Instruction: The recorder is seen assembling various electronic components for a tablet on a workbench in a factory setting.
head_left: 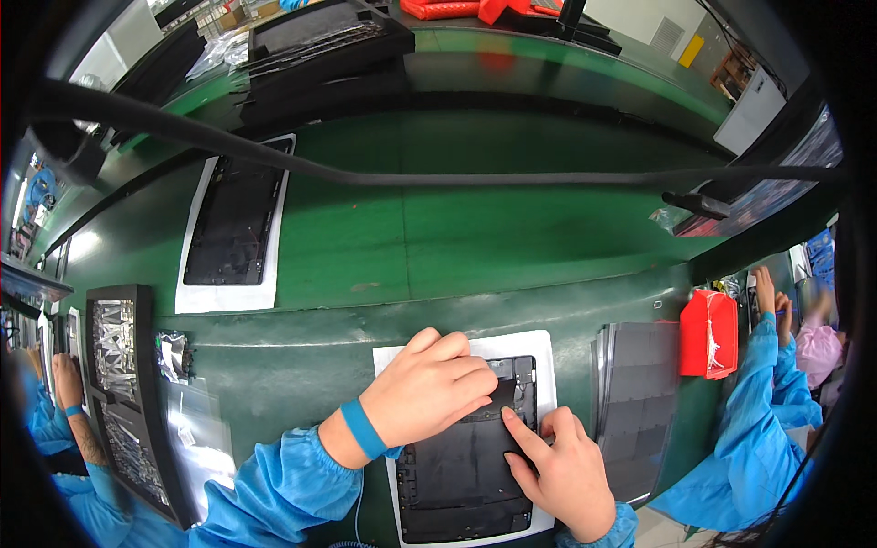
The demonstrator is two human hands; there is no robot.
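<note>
A black tablet housing (466, 479) lies on a white sheet (545, 384) right in front of me. My left hand (429, 384), with a blue band round its wrist, reaches over the housing's upper part. Its fingers are pinched on the edge of a small black film piece (501, 395). My right hand (566, 470) rests over the housing's right side, index finger and thumb stretched out and apart. The index fingertip touches the housing at the film's lower edge. My left hand hides the housing's upper left corner.
To the right lie dark film sheets (637, 402) and a red bin (708, 333). On the left are a black foam tray (119, 365) with parts and small packets (174, 356). Another tablet housing (236, 219) lies farther back, below a dark bar (457, 179). Co-workers sit on both sides.
</note>
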